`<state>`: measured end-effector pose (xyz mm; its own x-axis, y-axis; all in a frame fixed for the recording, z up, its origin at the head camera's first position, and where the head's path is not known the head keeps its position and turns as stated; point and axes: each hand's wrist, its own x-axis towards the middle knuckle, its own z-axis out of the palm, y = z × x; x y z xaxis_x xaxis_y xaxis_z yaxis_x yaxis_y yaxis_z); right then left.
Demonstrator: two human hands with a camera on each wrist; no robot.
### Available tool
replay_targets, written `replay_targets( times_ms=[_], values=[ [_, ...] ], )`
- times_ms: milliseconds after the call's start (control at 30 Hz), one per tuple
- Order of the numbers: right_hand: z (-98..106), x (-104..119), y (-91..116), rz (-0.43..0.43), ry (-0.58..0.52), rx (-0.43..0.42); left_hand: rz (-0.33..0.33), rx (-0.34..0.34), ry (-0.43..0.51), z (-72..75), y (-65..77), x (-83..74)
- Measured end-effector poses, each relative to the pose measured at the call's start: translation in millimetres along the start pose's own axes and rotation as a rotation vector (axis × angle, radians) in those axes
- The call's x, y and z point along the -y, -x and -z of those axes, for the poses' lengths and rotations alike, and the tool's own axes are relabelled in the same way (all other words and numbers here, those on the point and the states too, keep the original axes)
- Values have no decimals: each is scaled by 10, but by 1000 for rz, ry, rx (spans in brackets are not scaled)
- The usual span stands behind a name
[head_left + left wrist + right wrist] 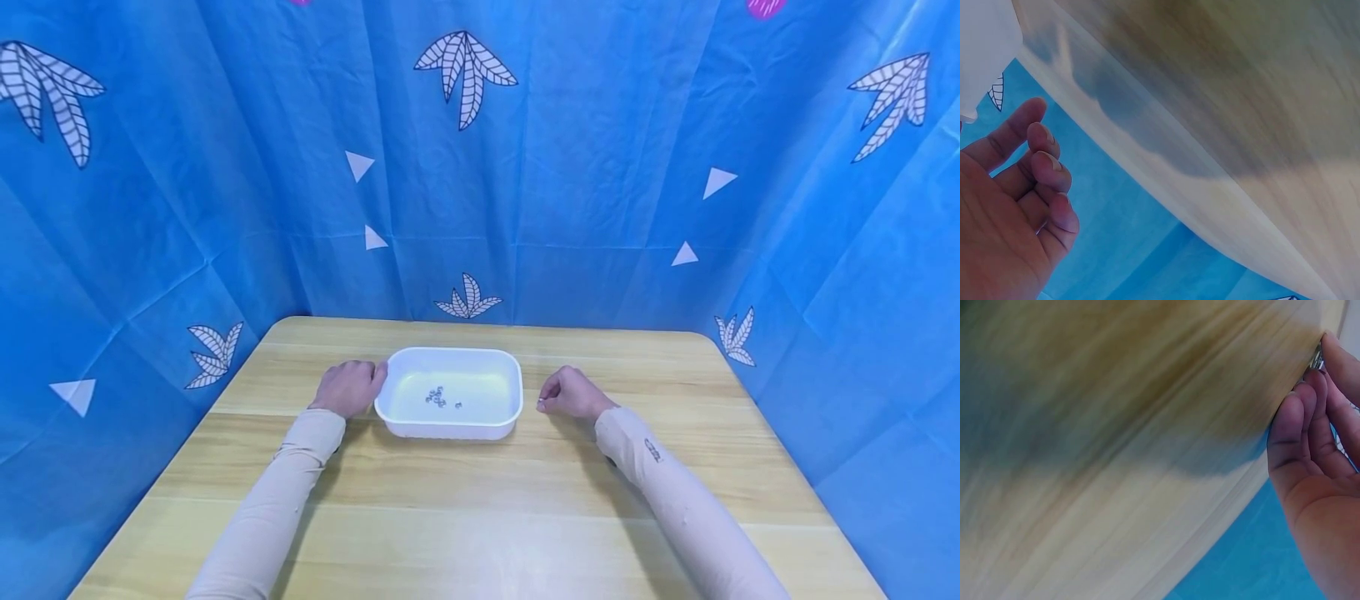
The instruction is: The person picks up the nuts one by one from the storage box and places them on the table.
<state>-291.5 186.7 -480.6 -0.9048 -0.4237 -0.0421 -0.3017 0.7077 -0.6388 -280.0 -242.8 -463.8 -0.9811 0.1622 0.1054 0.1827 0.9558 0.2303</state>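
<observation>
A white rectangular tray (450, 431) sits on the table, with several small silvery pieces (437, 397) grouped on its floor and one lying a little apart. At the tray's left end is my left hand (348, 388), its thumb over the rim. The left wrist view shows the bent fingers of that hand (1016, 181) close beside the white tray wall (988, 50); its thumb is mostly hidden. To the right of the tray, my right hand (572, 393) pinches a small shiny metal piece (1317, 359) between thumb and fingertips, low over the table. Its exact kind I cannot tell.
The light wood-grain table (480, 508) has a rounded back edge behind the tray. Blue cloth (570, 167) with white leaf and triangle prints hangs around the back and both sides. Both forearms reach in from the front in light sleeves (675, 500).
</observation>
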Motion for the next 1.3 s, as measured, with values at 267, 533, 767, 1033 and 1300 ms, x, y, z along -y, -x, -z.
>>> replay_targets(
  times_ms=[267,533,767,1033,1300],
  values=[
    [-16,-8,-6,-14,-3,4,-3,0,0,0,-4,-1],
    [-19,-6,-2,-12,-5,8,-7,1,-4,-12,-6,5],
    [29,-6,7,-14,8,14,2,2,-1,-10,-9,5],
    [221,159,-31,19,-52,-141,-4,-1,2,-44,-23,51],
    [329,439,-94,62,-123,-238,-4,-3,11,-27,-29,40]
  ],
)
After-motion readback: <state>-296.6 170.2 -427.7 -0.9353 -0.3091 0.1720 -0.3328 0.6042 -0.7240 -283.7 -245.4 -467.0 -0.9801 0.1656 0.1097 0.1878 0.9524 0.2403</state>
